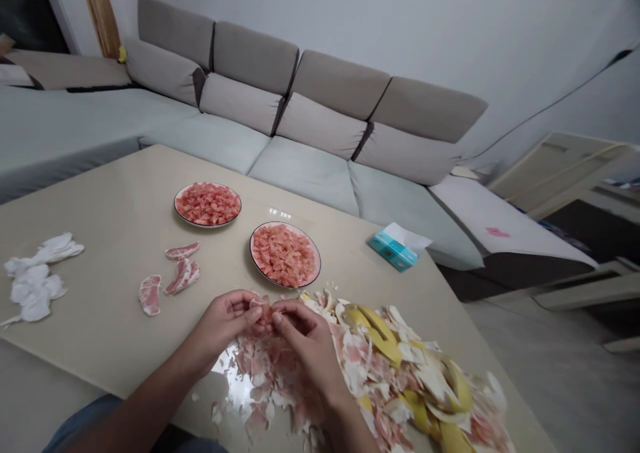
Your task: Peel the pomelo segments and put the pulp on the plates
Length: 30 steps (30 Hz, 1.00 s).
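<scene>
My left hand and my right hand meet over the near part of the table, both closed on a small piece of pink pomelo segment held between the fingertips. Under and beside them lies a heap of pomelo peel, yellow rind mixed with white pith and pinkish membrane. Just beyond my hands stands a plate of pink pomelo pulp. A second plate of pulp sits farther back to the left. Several unpeeled pomelo segments lie left of my hands.
Crumpled white tissues lie at the table's left. A blue tissue box stands near the right edge of the beige table. Behind the table runs a grey sofa. A white cabinet-like piece is at the right.
</scene>
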Each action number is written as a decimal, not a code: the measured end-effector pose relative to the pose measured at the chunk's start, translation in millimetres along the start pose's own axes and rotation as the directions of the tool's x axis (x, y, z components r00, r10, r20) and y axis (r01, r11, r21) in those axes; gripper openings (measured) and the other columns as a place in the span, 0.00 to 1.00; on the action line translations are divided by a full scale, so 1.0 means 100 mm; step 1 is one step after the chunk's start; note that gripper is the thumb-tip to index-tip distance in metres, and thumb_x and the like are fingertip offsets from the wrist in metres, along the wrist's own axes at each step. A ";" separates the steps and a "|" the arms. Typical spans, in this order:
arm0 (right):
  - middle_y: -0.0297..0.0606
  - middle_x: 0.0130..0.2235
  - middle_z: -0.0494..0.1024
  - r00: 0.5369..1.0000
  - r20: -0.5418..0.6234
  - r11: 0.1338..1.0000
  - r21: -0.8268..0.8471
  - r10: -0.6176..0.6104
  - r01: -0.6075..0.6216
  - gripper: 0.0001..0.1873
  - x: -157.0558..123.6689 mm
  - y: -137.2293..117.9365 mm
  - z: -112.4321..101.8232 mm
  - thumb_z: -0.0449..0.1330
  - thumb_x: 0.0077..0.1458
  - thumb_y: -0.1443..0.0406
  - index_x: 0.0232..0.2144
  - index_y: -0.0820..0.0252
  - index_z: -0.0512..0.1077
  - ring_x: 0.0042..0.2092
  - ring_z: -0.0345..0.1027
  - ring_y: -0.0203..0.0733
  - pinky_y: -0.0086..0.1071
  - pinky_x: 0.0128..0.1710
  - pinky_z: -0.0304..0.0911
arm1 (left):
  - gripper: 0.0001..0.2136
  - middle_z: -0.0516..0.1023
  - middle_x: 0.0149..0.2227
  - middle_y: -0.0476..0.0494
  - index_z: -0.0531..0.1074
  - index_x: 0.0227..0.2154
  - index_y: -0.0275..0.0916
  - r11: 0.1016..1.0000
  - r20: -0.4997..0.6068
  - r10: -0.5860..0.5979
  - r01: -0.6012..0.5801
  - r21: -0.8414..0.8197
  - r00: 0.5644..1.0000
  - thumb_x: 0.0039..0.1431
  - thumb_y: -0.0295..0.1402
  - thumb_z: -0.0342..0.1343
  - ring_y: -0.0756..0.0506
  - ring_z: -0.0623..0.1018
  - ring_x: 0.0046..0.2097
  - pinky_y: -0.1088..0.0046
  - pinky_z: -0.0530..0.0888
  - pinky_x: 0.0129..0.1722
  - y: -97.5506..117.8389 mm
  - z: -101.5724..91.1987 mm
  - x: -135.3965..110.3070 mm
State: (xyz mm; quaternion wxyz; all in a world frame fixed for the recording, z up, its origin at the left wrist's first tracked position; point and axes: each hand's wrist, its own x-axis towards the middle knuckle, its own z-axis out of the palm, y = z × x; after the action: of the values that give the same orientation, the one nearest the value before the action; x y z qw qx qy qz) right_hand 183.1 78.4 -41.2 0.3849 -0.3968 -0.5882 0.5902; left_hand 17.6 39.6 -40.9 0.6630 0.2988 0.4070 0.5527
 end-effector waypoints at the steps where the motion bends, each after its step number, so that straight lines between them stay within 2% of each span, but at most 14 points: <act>1: 0.38 0.33 0.79 0.999 0.008 0.998 0.060 0.036 -0.036 0.11 0.00 0.00 0.00 0.66 0.51 0.57 0.34 0.58 0.77 0.34 0.74 0.42 0.35 0.37 0.70 | 0.11 0.78 0.31 0.45 0.74 0.33 0.34 0.999 0.005 -0.015 0.016 -0.032 1.000 0.50 0.36 0.66 0.48 0.78 0.34 0.71 0.74 0.39 0.00 0.00 0.00; 5: 0.36 0.31 0.80 0.993 0.028 0.971 0.209 0.112 -0.116 0.13 0.01 0.03 0.01 0.67 0.50 0.56 0.35 0.57 0.76 0.33 0.74 0.41 0.34 0.37 0.70 | 0.09 0.78 0.33 0.43 0.74 0.33 0.34 0.985 0.056 -0.046 0.055 -0.162 0.997 0.54 0.34 0.63 0.46 0.78 0.37 0.69 0.74 0.43 -0.02 -0.02 0.01; 12: 0.36 0.33 0.78 0.996 0.058 0.956 0.279 0.071 -0.084 0.11 0.02 0.07 0.03 0.66 0.53 0.58 0.36 0.58 0.76 0.33 0.72 0.38 0.31 0.37 0.69 | 0.04 0.75 0.35 0.42 0.74 0.34 0.32 0.926 0.143 -0.050 0.100 -0.364 0.988 0.60 0.28 0.58 0.48 0.77 0.37 0.69 0.75 0.44 -0.12 -0.08 0.05; 18: 0.36 0.35 0.77 0.999 0.018 0.949 0.311 0.052 -0.054 0.12 0.03 0.11 0.06 0.67 0.51 0.58 0.37 0.57 0.76 0.35 0.71 0.38 0.31 0.38 0.69 | 0.04 0.74 0.34 0.42 0.74 0.32 0.31 0.876 0.188 -0.054 0.137 -0.463 0.981 0.61 0.24 0.55 0.50 0.76 0.35 0.67 0.76 0.46 -0.14 -0.10 0.08; 20: 0.35 0.35 0.76 0.998 0.015 0.932 0.357 0.055 -0.057 0.11 0.03 0.12 0.05 0.67 0.51 0.59 0.36 0.56 0.76 0.34 0.71 0.38 0.31 0.37 0.69 | 0.05 0.74 0.33 0.42 0.75 0.32 0.30 0.858 0.175 -0.062 0.142 -0.495 0.983 0.61 0.23 0.54 0.51 0.76 0.35 0.70 0.76 0.45 -0.13 -0.11 0.08; 23: 0.34 0.33 0.75 0.998 0.011 0.915 0.398 0.062 -0.062 0.10 0.02 0.11 0.01 0.67 0.51 0.59 0.35 0.56 0.76 0.32 0.70 0.36 0.30 0.35 0.69 | 0.05 0.74 0.35 0.42 0.76 0.34 0.30 0.837 0.094 -0.074 0.113 -0.535 0.993 0.60 0.21 0.54 0.52 0.77 0.36 0.78 0.76 0.43 -0.11 -0.13 0.09; 26: 0.34 0.32 0.74 0.999 -0.025 0.958 0.288 0.027 -0.019 0.10 0.02 0.08 -0.04 0.65 0.53 0.59 0.36 0.56 0.76 0.30 0.68 0.35 0.29 0.31 0.68 | 0.05 0.74 0.35 0.42 0.76 0.34 0.30 0.856 0.047 -0.071 0.085 -0.510 0.996 0.60 0.21 0.55 0.52 0.77 0.36 0.78 0.76 0.42 -0.11 -0.14 0.10; 28: 0.35 0.34 0.74 0.994 -0.095 0.995 0.076 -0.055 0.062 0.09 0.07 0.06 -0.09 0.65 0.53 0.59 0.35 0.56 0.76 0.31 0.68 0.36 0.29 0.30 0.67 | 0.04 0.75 0.35 0.42 0.76 0.34 0.30 0.875 0.021 -0.080 0.081 -0.477 0.997 0.59 0.21 0.57 0.52 0.77 0.36 0.77 0.76 0.42 -0.12 -0.13 0.10; 30: 0.38 0.37 0.75 0.973 -0.148 0.973 -0.178 -0.175 0.148 0.07 0.17 0.04 -0.14 0.64 0.54 0.60 0.34 0.57 0.77 0.34 0.69 0.39 0.30 0.32 0.67 | 0.03 0.75 0.36 0.42 0.76 0.34 0.30 0.891 -0.011 -0.091 0.076 -0.447 0.996 0.57 0.21 0.59 0.52 0.77 0.36 0.78 0.76 0.43 -0.13 -0.12 0.10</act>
State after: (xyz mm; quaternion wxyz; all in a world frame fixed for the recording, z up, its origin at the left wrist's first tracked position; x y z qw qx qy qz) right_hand 189.0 99.7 -45.5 0.4441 -0.4248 -0.6324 0.4716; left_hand 13.7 46.0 -59.7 0.7305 0.1124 0.2921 0.6070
